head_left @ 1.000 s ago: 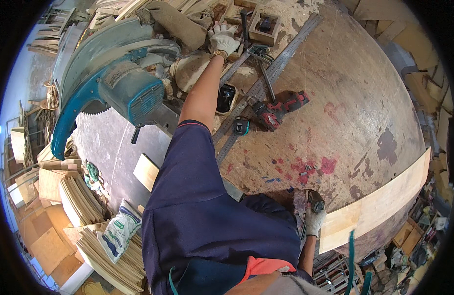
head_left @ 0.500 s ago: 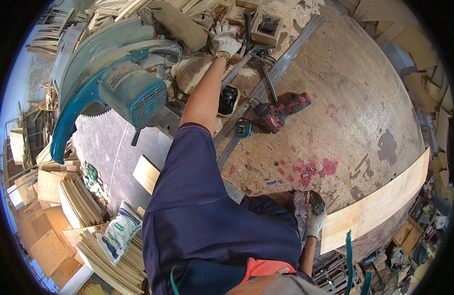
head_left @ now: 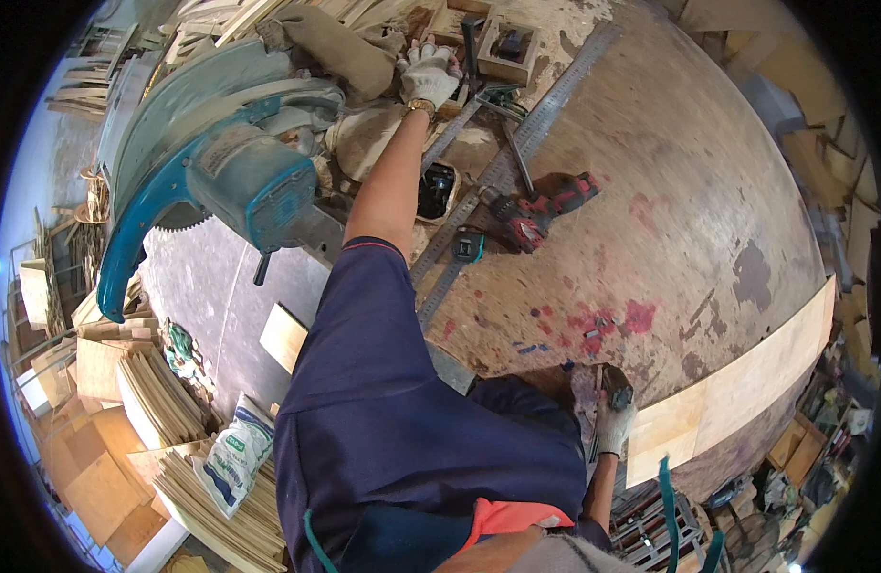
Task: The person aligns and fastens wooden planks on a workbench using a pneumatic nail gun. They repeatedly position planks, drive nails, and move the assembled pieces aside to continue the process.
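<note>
My left hand (head_left: 429, 76), in a pale work glove with bare fingertips, reaches far forward with fingers spread at the edge of a wooden box (head_left: 454, 21) with compartments. It holds nothing that I can see. Low on the right, my gloved right hand (head_left: 616, 425) is closed around a dark, blocky tool (head_left: 616, 386); its kind is hard to make out. Between the hands lie a red and black cordless drill (head_left: 547, 212), a tape measure (head_left: 467, 246), a long metal ruler (head_left: 565, 86) and a small container (head_left: 438, 191) of dark pieces.
A teal circular saw machine (head_left: 240, 181) stands on my left, its toothed blade partly showing. Wood strips (head_left: 159, 396) and a white bag (head_left: 236, 454) lie lower left. A pale board (head_left: 736, 382) crosses the right side of the stained tabletop (head_left: 670, 239).
The view has shifted slightly. Both hands stay nearly where they were, the left at the wooden box and the right around the dark tool.
</note>
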`<control>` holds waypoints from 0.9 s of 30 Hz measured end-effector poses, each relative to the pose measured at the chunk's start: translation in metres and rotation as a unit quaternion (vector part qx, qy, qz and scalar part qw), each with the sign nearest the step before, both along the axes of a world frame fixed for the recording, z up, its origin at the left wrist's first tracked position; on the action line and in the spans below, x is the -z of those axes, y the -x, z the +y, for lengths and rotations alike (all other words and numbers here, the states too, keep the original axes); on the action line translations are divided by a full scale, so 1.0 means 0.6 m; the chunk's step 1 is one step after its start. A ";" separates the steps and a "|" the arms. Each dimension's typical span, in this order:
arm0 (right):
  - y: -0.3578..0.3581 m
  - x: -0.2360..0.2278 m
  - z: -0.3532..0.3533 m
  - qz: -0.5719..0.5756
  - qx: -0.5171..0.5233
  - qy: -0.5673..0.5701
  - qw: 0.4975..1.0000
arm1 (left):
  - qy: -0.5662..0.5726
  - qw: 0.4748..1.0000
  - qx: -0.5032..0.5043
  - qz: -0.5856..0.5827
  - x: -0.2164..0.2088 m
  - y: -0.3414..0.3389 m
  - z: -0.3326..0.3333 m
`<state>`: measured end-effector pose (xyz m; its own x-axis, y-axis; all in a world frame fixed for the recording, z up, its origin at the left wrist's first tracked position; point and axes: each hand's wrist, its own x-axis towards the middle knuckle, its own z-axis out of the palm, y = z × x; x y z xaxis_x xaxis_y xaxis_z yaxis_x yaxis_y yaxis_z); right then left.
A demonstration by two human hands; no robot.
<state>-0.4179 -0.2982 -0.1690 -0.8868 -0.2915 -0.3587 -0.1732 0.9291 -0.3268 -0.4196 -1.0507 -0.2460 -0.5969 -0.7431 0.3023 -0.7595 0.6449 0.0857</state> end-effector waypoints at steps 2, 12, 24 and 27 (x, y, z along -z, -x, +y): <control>0.002 -0.008 -0.005 -0.030 0.013 0.042 0.999 | -0.016 0.999 0.009 0.050 -0.003 -0.005 -0.002; 0.019 -0.017 -0.018 -0.024 -0.052 0.087 0.995 | -0.302 0.811 0.084 0.494 -0.097 -0.079 0.325; 0.024 -0.024 -0.011 -0.029 -0.087 0.089 0.992 | -0.216 0.921 0.225 0.233 -0.070 -0.103 0.888; 0.019 -0.041 0.001 -0.034 -0.084 0.121 0.988 | -0.255 0.927 0.158 0.224 -0.093 -0.149 0.875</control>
<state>-0.4295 -0.2978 -0.1443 -0.7944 -0.5177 -0.3177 -0.2887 0.7820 -0.5524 -0.3304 -0.5257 -0.1899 -0.7084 -0.6676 0.2291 -0.3553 0.6178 0.7015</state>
